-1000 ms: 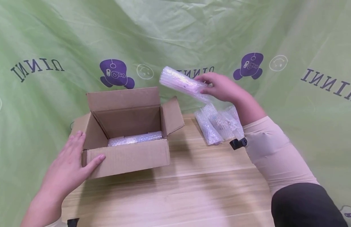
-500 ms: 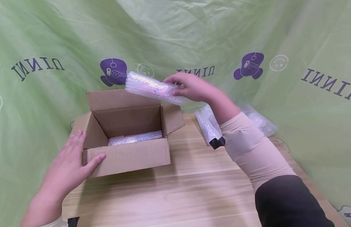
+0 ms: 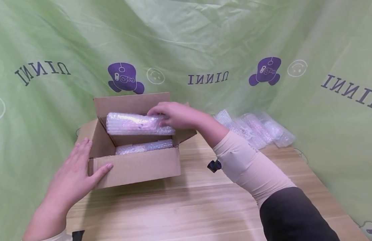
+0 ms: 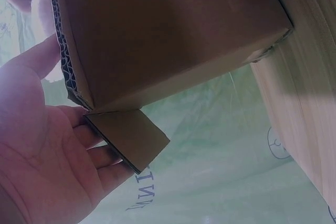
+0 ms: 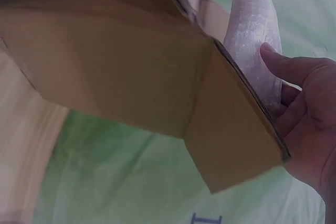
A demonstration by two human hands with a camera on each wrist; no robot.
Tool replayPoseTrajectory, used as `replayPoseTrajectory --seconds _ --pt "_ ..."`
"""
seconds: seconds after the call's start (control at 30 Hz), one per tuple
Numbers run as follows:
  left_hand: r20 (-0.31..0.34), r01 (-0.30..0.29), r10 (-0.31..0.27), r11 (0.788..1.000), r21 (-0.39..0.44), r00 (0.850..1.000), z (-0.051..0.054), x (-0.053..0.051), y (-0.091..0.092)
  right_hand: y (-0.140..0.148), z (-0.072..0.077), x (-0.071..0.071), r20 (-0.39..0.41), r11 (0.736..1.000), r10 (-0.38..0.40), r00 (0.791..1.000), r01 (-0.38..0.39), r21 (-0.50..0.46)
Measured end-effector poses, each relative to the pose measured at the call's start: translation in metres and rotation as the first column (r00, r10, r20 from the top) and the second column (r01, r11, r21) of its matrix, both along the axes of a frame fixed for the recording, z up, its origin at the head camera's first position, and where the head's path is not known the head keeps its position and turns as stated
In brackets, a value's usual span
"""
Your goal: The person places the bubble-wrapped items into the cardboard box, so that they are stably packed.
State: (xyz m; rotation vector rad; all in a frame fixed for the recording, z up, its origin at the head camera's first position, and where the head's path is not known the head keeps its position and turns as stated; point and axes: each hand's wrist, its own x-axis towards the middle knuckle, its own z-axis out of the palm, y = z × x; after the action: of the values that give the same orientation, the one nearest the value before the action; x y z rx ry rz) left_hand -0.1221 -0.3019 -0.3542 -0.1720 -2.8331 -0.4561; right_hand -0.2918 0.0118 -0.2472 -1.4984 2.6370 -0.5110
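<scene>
An open cardboard box stands on the table at the left, its flaps spread outward. My right hand grips one end of a bubble-wrapped package, held lengthwise over the box opening. In the right wrist view the thumb presses this package beside a side flap. Inside the box lies another bubble-wrapped package, partly hidden by the front wall. My left hand rests on the box's left front corner, thumb on the front flap. The left wrist view has its fairly straight fingers against the left flap.
Several bubble-wrapped packages lie side by side at the back right of the wooden table. A green printed curtain hangs behind the table. A dark wrist camera sits below the right forearm.
My right hand has carried the bubble-wrapped package left and down, from above the pile at the right to over the box. The left hand keeps its place on the box corner.
</scene>
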Motion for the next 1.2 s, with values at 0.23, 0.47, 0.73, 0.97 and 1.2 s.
replayPoseTrajectory --seconds 0.23,0.47,0.73,0.97,1.2 --pt "-0.003 -0.002 0.002 1.000 0.008 1.000 0.000 0.000 0.000 -0.010 -0.017 0.005 0.000 0.997 0.043 0.999 -0.043 0.068" --pt "0.002 0.002 -0.002 1.000 0.000 1.000 0.000 0.000 0.001 -0.014 -0.029 0.009 -0.006 0.992 0.066 0.998 -0.065 0.111" --pt "-0.001 0.003 -0.003 1.000 -0.001 1.000 0.000 0.001 0.000 -0.016 -0.034 0.013 0.002 0.980 0.078 0.997 -0.077 0.182" --pt "-0.002 0.010 -0.010 1.000 -0.007 1.000 0.000 0.001 0.001 -0.005 -0.028 0.008 -0.015 0.988 0.005 1.000 -0.003 0.152" --pt "0.001 0.009 -0.009 1.000 -0.001 1.000 -0.001 0.001 0.000 0.017 -0.011 0.003 -0.084 0.996 -0.066 0.994 0.071 0.057"
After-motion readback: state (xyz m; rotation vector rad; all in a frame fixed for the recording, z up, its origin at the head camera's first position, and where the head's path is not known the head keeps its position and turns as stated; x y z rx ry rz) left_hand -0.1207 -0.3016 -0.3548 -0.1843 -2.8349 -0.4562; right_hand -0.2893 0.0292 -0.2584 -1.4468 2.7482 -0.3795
